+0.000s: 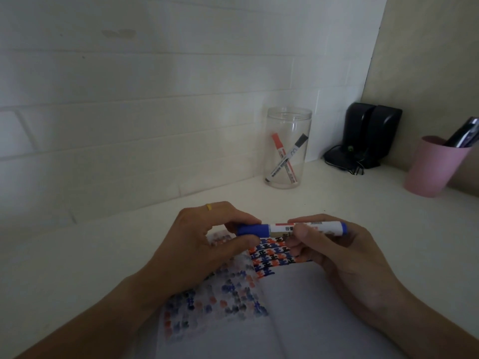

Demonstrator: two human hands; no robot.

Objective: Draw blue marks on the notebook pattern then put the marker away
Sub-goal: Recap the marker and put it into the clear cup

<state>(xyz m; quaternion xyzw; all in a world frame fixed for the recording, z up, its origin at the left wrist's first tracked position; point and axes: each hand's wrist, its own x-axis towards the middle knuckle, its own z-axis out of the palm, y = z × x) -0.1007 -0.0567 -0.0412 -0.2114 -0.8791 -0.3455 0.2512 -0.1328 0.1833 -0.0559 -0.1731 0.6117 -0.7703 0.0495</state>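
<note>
A blue marker (278, 228) lies level between both hands, above the open notebook (298, 314). My left hand (207, 244) pinches its blue cap at the left end; the cap sits on the barrel. My right hand (334, 257) grips the white barrel at the right. The notebook's right page carries a band of red, blue and black marks (272, 257) along its top; the left page shows the same pattern faded through the paper. A clear plastic jar (287, 120) stands behind, holding a red marker (282, 159) and a black marker (293, 154).
A pink cup (432, 169) with pens stands at the right edge of the white desk (103, 255). A black device with cables (368, 136) sits in the back corner. The white brick wall rises close behind the desk.
</note>
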